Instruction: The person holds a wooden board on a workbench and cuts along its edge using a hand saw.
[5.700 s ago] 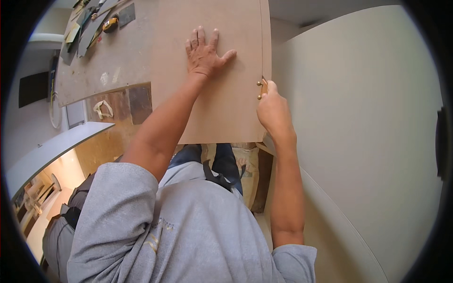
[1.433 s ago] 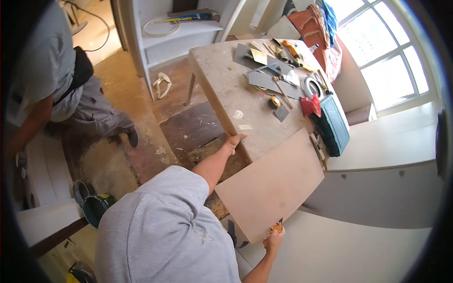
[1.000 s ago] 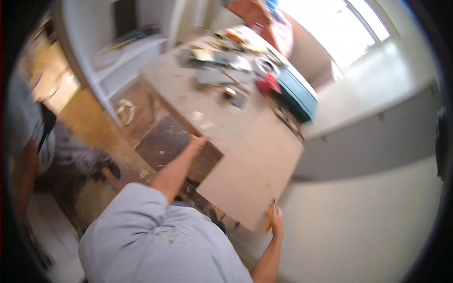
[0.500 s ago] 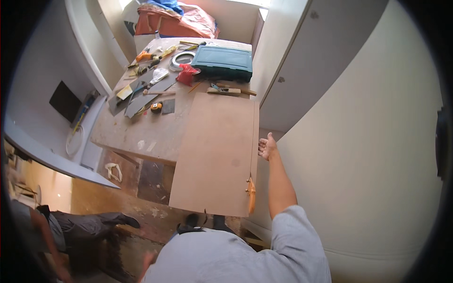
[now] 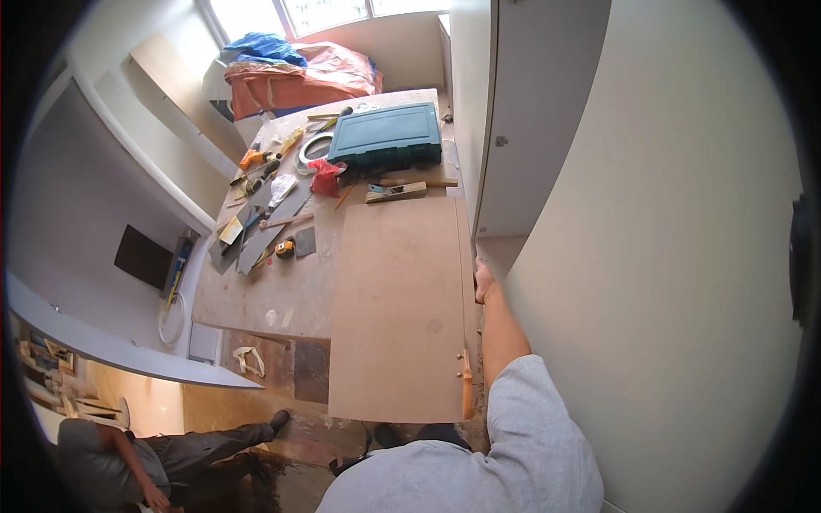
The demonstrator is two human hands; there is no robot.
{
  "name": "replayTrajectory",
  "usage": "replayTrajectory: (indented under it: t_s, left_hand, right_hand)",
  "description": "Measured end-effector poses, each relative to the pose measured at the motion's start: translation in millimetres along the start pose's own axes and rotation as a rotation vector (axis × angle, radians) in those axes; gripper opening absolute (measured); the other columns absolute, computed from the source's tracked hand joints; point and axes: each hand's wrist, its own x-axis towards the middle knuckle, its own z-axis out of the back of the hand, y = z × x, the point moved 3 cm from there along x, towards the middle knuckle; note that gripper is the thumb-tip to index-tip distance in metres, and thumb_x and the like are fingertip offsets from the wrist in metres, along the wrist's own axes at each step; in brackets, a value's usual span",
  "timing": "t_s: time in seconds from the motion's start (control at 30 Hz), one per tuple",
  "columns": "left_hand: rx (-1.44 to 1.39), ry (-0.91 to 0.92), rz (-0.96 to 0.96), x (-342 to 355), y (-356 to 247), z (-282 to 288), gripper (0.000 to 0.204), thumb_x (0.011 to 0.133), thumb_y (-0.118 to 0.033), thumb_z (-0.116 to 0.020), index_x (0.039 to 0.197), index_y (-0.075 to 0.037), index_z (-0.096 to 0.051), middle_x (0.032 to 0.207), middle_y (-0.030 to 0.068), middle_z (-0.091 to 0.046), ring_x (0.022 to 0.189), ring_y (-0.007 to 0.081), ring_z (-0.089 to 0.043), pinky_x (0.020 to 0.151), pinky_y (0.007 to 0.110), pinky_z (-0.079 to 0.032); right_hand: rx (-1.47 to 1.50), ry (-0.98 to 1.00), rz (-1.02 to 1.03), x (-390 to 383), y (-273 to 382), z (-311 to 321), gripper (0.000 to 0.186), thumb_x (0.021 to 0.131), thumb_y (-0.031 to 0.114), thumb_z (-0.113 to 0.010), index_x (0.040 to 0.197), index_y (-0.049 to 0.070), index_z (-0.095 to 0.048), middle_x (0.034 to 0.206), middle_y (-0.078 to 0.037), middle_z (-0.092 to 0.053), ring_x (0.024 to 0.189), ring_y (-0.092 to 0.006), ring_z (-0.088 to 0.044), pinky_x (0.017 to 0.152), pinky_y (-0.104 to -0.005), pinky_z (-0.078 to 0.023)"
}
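Observation:
A large flat brown board (image 5: 398,291) lies over the right side of the workbench, its near end jutting toward me. Along its right side runs a thin dark line with a narrow strip beyond it. At the near right corner sits an orange wooden handle with brass studs, which looks like a handsaw's (image 5: 467,392); its blade cannot be made out clearly. My right hand (image 5: 484,282) is beside the board's right edge, about halfway along. The fingers are partly hidden there, and whether they grip the edge does not show. My left hand is out of view.
The workbench (image 5: 248,312) carries a teal toolbox (image 5: 385,132), a wooden hand plane (image 5: 395,192), a tape measure (image 5: 285,249) and a red bag (image 5: 327,177). A pale panel (image 5: 650,282) stands close on my right. Another person (image 5: 120,466) is at the lower left.
My right hand has come in against the board's edge; its fingers were spread before. The view has shifted, and my left hand, blurred at the lower edge earlier, has left it.

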Motion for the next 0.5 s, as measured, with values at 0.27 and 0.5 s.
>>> replayTrajectory:
  t_s: [0.27,0.5]
  left_hand:
    - [-0.158,-0.147,0.125,-51.5,86.8,-2.1,0.097,0.091,-0.058,-0.076,0.152,0.012,-0.047,0.153,0.0312,-0.056,0.140,0.0432,-0.057,0.113,0.051,-0.049]
    - [-0.311,-0.131,0.133,-58.5,133.9,-80.4,0.081,0.092,-0.055,-0.074,0.147,0.003,-0.059,0.143,0.0268,-0.065,0.129,0.0380,-0.065,0.105,0.050,-0.053]
  right_hand:
    - [-0.507,-0.599,0.205,-40.7,-8.3,-112.0,0.075,0.105,0.067,-0.048,0.144,0.005,-0.064,0.138,-0.023,-0.069,0.127,-0.0347,-0.065,0.117,-0.0580,-0.044]
    - [-1.466,-0.130,0.637,-114.8,22.6,-250.3,0.069,0.107,0.058,-0.050,0.152,0.006,-0.056,0.153,-0.025,-0.054,0.136,-0.0368,-0.057,0.116,-0.0514,-0.045]
